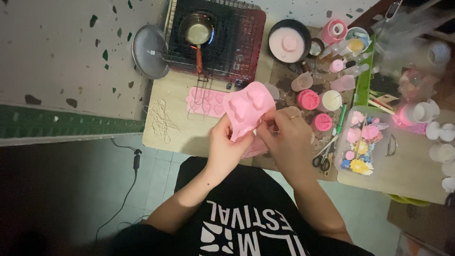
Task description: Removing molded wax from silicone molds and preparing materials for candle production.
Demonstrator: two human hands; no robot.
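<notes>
While flexed, pink mould [249, 108] tilted up-right.

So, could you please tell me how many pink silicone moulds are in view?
2: one bent mould is gripped between the left hand and the right hand; one flat mould lies on the table behind it. Others may be hidden among the clutter.

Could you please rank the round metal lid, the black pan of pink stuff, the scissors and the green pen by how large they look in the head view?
1. Round metal lid
2. Black pan of pink stuff, only slightly smaller
3. Scissors and green pen: similar length, too close to rank; the pen is thinner.
</notes>
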